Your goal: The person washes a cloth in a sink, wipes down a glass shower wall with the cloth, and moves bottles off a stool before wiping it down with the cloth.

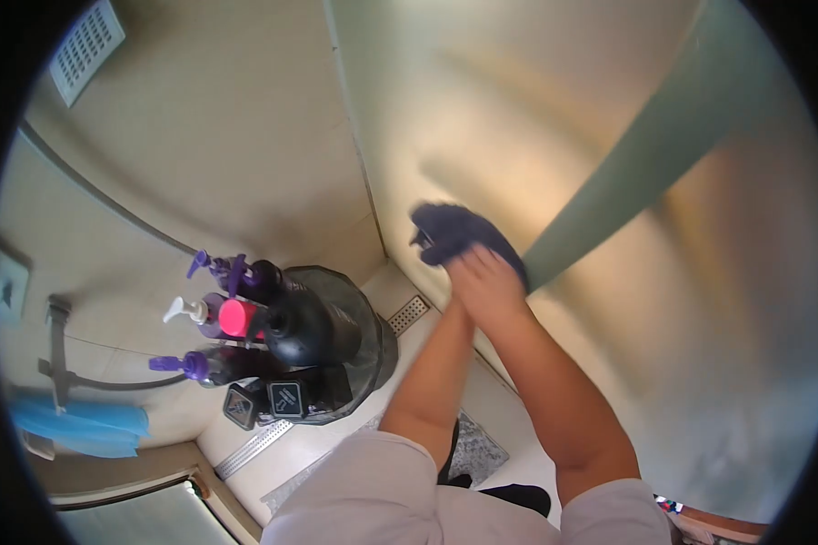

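Note:
A dark blue cloth [459,234] is bunched up against the frosted glass panel [609,363], slightly blurred. My right hand [489,286] lies over the cloth, its fingers bent onto the fabric. My left forearm reaches up to the same spot. There my left hand is hidden behind the right hand and the cloth, so its fingers do not show. A pale green vertical strip [627,173] runs along the glass just right of the cloth.
Left of my arms, a dark translucent stand [382,350] carries several pump bottles, including a large black bottle [314,331]. A blue cloth [82,422] hangs near a wall-mounted tap [59,350]. Drain grates [409,315] and a grey mat [486,450] are on the floor.

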{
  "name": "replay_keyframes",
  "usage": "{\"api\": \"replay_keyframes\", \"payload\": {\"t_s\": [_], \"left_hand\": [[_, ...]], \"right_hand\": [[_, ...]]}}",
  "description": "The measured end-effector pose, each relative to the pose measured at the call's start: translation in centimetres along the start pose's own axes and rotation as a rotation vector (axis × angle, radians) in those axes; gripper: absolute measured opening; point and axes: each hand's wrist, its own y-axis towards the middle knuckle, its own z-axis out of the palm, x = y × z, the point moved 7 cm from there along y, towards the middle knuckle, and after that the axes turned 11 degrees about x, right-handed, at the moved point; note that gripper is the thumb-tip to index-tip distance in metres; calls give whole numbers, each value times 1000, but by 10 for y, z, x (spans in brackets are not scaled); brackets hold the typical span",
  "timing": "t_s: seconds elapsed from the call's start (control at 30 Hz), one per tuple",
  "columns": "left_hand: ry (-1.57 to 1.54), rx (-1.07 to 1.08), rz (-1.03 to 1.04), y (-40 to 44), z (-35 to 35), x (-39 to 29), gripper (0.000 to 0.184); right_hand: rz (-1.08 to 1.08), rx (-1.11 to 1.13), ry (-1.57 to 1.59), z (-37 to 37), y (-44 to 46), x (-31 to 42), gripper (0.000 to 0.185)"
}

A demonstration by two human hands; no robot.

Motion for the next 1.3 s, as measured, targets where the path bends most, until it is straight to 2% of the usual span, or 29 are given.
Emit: {"api": "replay_keyframes", "payload": {"t_s": [0.03, 0.07, 0.1, 0.13, 0.27, 0.3, 0.33, 0.37, 0.4, 0.43, 0.47, 0.5, 0.57, 0.63, 0.67, 0.7, 0.73, 0.77, 0.8, 0.83, 0.87, 0.93, 1.0, 1.07, 1.13, 1.17, 1.2, 1.27, 1.3], "left_hand": [[-22, 72, -45, -34, 19, 2, 52], [-28, 139, -50, -63, 36, -8, 51], [-18, 199, 5, -85, 48, -31, 51], [-3, 239, 111, -93, 55, -64, 51], [251, 250, 701, 0, -4, -272, 44], [399, 95, 821, 32, -18, -305, 34], [572, -151, 897, 65, -26, -319, 33], [244, -148, 881, 95, -48, -322, 41], [-96, -160, 893, 124, -69, -322, 52], [69, -150, 771, 153, -75, -323, 56], [128, -16, 666, 200, -65, -282, 28], [202, -82, 670, 197, -59, -261, 35], [348, -219, 667, 190, -49, -221, 52], [321, -250, 565, 157, -34, -148, 47], [144, -178, 471, 135, -20, -104, 46], [-656, 42, 321, 110, 5, -50, 45], [-1360, 42, 145, 69, 29, -3, 46], [-1791, 253, 131, 34, 56, 31, 51], [-1114, 406, 100, -9, 70, 34, 53], [-431, 510, 82, -53, 89, 35, 57], [-163, 567, 114, -78, 88, 4, 62], [392, 643, 229, -131, 83, -63, 74], [-111, 411, 652, -155, 69, -146, 58], [245, 433, 925, -131, 64, -246, 34], [270, 232, 1173, -84, 20, -363, 36], [345, 40, 1214, -57, 10, -394, 45], [421, 182, 1127, -26, 0, -415, 49], [382, -159, 1017, 33, -27, -436, 57], [344, -160, 1035, 43, -38, -428, 55]], "right_hand": [[206, 149, 82, -3, -34, -3, 19], [239, 12, 20, -17, -90, -6, 25], [539, 373, 185, -42, -113, -16, 29], [622, 164, 148, -73, -129, -25, 35], [515, -146, -504, -169, -104, -28, 48], [742, -50, -442, -186, -73, -43, 39], [539, -242, -605, -213, -32, -30, 28], [476, -270, -596, -230, 3, -28, 19], [265, -522, -682, -238, 25, -20, 14], [311, -455, -795, -236, 51, -20, 15], [237, -426, -766, -227, 60, -19, 14], [159, -400, -739, -214, 68, -18, 13], [233, 73, -594, -174, 77, -20, 19], [36, 35, -615, -108, 52, -16, 20], [-7, 7, -569, -78, 33, -12, 20], [-40, -68, -513, -50, 8, -8, 20], [31, 137, -354, -21, -16, -7, 19], [89, 270, -304, 6, -46, -4, 18], [149, 323, -234, 23, -84, -1, 17], [218, 162, -122, 31, -131, -1, 16], [382, 237, -93, 47, -182, -5, 23], [457, -68, -148, -19, -230, 8, 36], [758, -173, -201, -76, -252, -3, 44], [780, -265, -434, -134, -239, -12, 55], [646, -481, -538, -222, -187, -17, 57], [698, -476, -604, -246, -163, -28, 48], [751, -470, -669, -270, -139, -38, 40], [942, -324, -763, -311, -80, -43, 30], [755, -420, -711, -311, -62, -39, 33]]}}
